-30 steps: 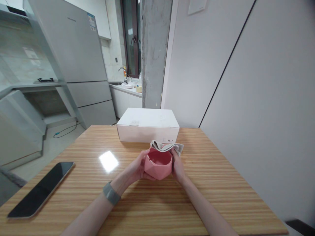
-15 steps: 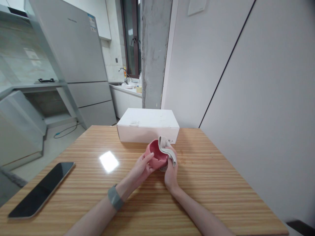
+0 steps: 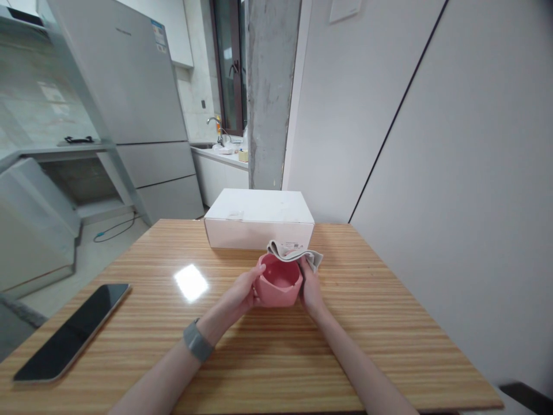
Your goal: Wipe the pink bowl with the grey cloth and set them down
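A pink faceted bowl is held up over the wooden table, its opening tipped toward me. My left hand grips its left side, thumb on the rim and fingers around the outside. On the other side, my right hand is closed on a light grey cloth, pressing it to the bowl's right and far side. The cloth drapes over the far rim. Most of the right fingers are hidden behind the bowl and cloth.
Just beyond the bowl, a white box lies at the far side of the wooden table. A black phone-like device rests near the left edge. A pale wall rises on the right; a fridge stands behind at left.
The bowl has turned more upright and come slightly closer to me. The cloth has shifted from inside the right rim to the far rim, and my right hand has moved a little right.
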Tool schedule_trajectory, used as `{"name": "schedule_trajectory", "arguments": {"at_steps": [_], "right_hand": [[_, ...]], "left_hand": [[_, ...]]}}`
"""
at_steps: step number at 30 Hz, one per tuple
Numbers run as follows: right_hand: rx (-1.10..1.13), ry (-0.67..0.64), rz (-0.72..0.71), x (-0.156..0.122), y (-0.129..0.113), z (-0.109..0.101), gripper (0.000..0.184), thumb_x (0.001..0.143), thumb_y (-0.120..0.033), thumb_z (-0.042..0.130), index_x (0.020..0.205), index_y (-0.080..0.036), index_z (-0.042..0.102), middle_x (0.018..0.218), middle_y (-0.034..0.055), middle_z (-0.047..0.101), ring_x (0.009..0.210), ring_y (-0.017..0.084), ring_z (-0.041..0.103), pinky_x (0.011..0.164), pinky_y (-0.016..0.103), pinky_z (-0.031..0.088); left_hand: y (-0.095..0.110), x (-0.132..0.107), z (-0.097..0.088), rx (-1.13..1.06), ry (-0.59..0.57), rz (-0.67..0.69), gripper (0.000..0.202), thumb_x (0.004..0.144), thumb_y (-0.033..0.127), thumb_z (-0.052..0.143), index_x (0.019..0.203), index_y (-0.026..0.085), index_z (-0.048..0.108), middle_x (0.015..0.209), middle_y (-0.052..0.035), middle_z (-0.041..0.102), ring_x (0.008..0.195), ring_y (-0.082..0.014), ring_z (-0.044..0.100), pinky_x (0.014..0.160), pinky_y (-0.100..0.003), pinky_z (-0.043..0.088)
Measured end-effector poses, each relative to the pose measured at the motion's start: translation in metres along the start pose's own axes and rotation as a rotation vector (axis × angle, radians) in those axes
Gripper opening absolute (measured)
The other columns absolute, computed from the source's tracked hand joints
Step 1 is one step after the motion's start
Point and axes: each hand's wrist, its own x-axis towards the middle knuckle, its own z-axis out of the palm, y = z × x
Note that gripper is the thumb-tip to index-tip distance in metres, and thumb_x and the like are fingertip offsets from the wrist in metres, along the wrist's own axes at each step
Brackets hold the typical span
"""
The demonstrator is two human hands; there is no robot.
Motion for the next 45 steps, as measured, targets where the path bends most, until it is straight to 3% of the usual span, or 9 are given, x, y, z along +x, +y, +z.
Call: {"name": "schedule_trajectory", "arguments": {"at_steps": [6,10,13,18,24,27,33,40,45], "right_hand": [[-0.108,0.179,-0.145,-0.020,0.011,0.010,0.044,0.081,-0.051,0.051,0.110,-0.020,0.061,0.115,0.0050,0.063,0.110,0.020,0.054,0.101,0.036,0.035],[-0.155,0.188,-0.263,-0.035,0.019,0.016,0.040,0.083,-0.044,0.048,0.115,-0.022,0.057,0.123,0.0055,0.057,0.115,0.019,0.050,0.102,0.035,0.034],[-0.168,0.206,-0.309,-0.037,0.021,0.017,0.038,0.082,-0.041,0.050,0.114,-0.021,0.058,0.123,0.0059,0.056,0.115,0.019,0.049,0.103,0.035,0.033],[-0.161,0.241,-0.200,-0.015,0.004,0.008,0.037,0.081,-0.047,0.052,0.103,-0.019,0.063,0.108,0.0050,0.065,0.108,0.020,0.055,0.098,0.035,0.036],[-0.023,-0.065,0.069,0.012,-0.007,-0.010,0.037,0.069,-0.049,0.067,0.092,-0.021,0.068,0.093,0.0023,0.071,0.097,0.025,0.062,0.091,0.039,0.043],[0.004,-0.069,0.119,0.011,-0.002,-0.008,0.038,0.069,-0.051,0.066,0.092,-0.021,0.068,0.092,0.0023,0.072,0.098,0.025,0.062,0.090,0.040,0.044],[-0.102,0.135,-0.142,-0.010,0.008,0.008,0.039,0.079,-0.048,0.054,0.105,-0.020,0.063,0.111,0.0034,0.065,0.109,0.020,0.055,0.101,0.036,0.034],[-0.260,0.165,-0.400,-0.037,0.021,0.017,0.038,0.083,-0.035,0.047,0.118,-0.023,0.054,0.129,0.0053,0.052,0.120,0.019,0.045,0.105,0.037,0.029],[-0.242,0.198,-0.306,-0.020,0.009,0.011,0.036,0.082,-0.042,0.050,0.109,-0.020,0.060,0.118,0.0061,0.059,0.112,0.021,0.051,0.103,0.036,0.032]], "left_hand": [[-0.009,0.003,0.008,-0.033,0.077,0.143,0.035,0.076,0.037,0.066,0.093,0.007,0.063,0.081,-0.0121,0.071,0.068,-0.0192,0.067,0.059,-0.028,0.056],[-0.018,0.003,0.018,-0.097,0.119,0.253,0.038,0.072,0.034,0.071,0.099,0.008,0.061,0.094,-0.0142,0.070,0.079,-0.0214,0.068,0.067,-0.030,0.056],[-0.021,0.002,0.022,-0.143,0.067,0.309,0.045,0.068,0.028,0.075,0.106,0.011,0.059,0.109,-0.0144,0.067,0.094,-0.0232,0.065,0.080,-0.032,0.053],[-0.012,0.004,0.011,-0.099,0.006,0.165,0.044,0.079,0.043,0.061,0.111,0.014,0.060,0.107,-0.0119,0.068,0.094,-0.0207,0.065,0.077,-0.028,0.054],[-0.002,0.003,-0.006,0.040,-0.069,-0.011,0.040,0.077,0.043,0.062,0.101,0.010,0.063,0.088,-0.0128,0.071,0.074,-0.0207,0.068,0.061,-0.029,0.056],[-0.001,0.003,-0.007,0.049,-0.061,0.000,0.039,0.076,0.041,0.063,0.098,0.008,0.064,0.083,-0.0132,0.072,0.072,-0.0213,0.068,0.057,-0.029,0.056],[-0.003,0.004,-0.001,0.002,0.039,0.111,0.039,0.075,0.042,0.065,0.092,0.007,0.063,0.081,-0.0151,0.072,0.070,-0.0226,0.069,0.061,-0.032,0.057],[-0.017,0.000,0.018,-0.121,0.015,0.267,0.033,0.076,0.034,0.068,0.096,0.009,0.060,0.087,-0.0139,0.072,0.082,-0.0235,0.068,0.077,-0.035,0.054],[-0.015,0.001,0.015,-0.154,-0.066,0.212,0.038,0.079,0.038,0.063,0.107,0.012,0.058,0.102,-0.0128,0.069,0.088,-0.0213,0.067,0.078,-0.032,0.053]]}}
